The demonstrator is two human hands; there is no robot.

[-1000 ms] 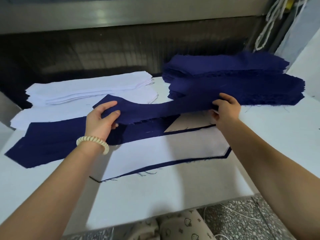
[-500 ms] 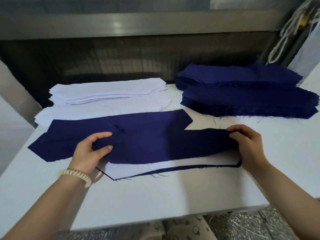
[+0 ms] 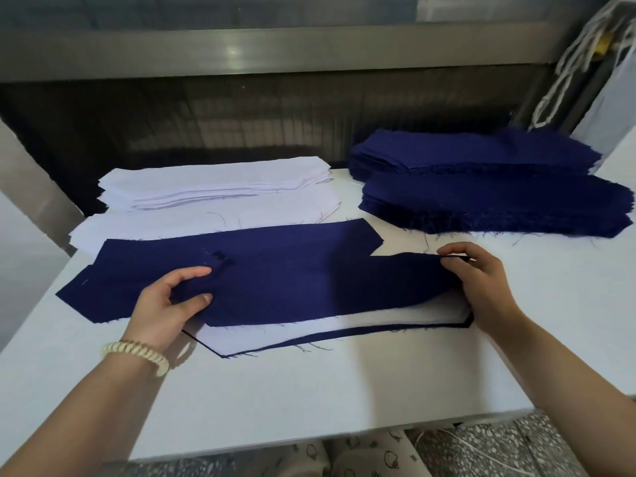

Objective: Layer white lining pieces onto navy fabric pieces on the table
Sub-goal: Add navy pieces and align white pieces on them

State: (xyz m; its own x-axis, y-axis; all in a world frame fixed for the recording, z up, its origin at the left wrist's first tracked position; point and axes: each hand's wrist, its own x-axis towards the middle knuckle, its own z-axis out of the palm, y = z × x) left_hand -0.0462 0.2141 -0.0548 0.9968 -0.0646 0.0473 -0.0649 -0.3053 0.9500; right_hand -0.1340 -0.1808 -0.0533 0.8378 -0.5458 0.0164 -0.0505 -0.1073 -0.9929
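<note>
A pale white tabletop (image 3: 309, 390) runs below a dark, metal-framed recess. It carries a stack of white lining pieces (image 3: 213, 187) at the back left and a heaped stack of navy fabric pieces (image 3: 481, 201) at the back right. In front of these, a long navy fabric strip (image 3: 327, 290) is stretched crosswise, its long axis running left to right, with one end in each grip. The left hand (image 3: 165, 304) (a beaded bracelet (image 3: 137, 352) at its wrist) pinches the left end between thumb and curled fingers, and the right hand (image 3: 485, 284) pinches the right end likewise. Directly beneath the strip, slightly nearer the person, a white lining piece (image 3: 344, 327) rests on a navy underlayer (image 3: 327, 336) whose edge shows along the front. Whether the held strip already touches that lining is hard to tell. Another flat navy piece (image 3: 241, 249) lies just behind. The next lining, I judge, would come from the back-left stack, nearer the left hand.
</note>
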